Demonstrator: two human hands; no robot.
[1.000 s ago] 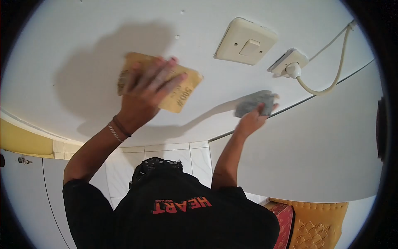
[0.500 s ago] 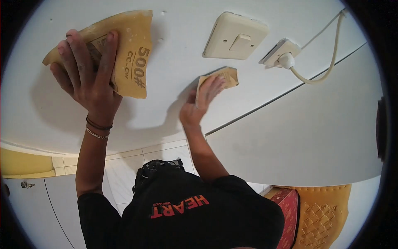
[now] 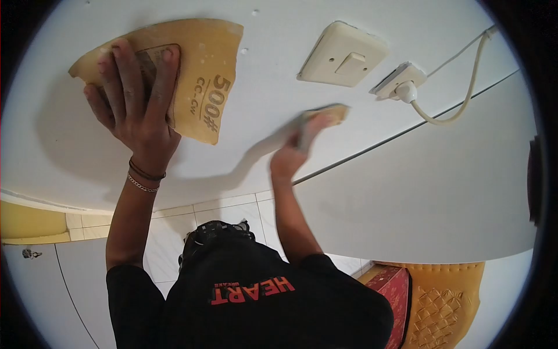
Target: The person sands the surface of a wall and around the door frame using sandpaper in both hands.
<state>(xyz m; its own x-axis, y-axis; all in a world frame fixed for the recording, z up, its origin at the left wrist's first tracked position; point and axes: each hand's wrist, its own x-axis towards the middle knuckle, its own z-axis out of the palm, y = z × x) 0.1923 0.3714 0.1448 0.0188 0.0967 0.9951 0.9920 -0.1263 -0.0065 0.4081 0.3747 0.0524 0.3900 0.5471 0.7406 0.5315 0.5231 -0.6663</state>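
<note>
At the upper left, my left hand (image 3: 136, 110) presses a tan sheet of sandpaper (image 3: 209, 64) marked "500#" and "CC-CW" against the white wall. Its fingers are bent and somewhat spread over the sheet, with the thumb hidden. A smaller, folded-looking piece of sandpaper (image 3: 335, 114) is under the fingers of my right hand (image 3: 299, 145), below the light switch. That hand is smeared by motion, but it stays closed on the piece.
A cream light switch (image 3: 349, 55) and a socket with a white plug (image 3: 406, 91) are on the wall (image 3: 267, 75). The plug's cable (image 3: 474, 87) loops rightward. A pale panel (image 3: 418, 192) adjoins the wall. Behind me are a tiled floor (image 3: 168, 256) and tan upholstered furniture (image 3: 444, 302).
The view has shifted slightly, so most wall fittings appear farther right. The left sheet sits a little lower against the wall marks. My right hand and its sandpaper have moved slightly right and are blurred.
</note>
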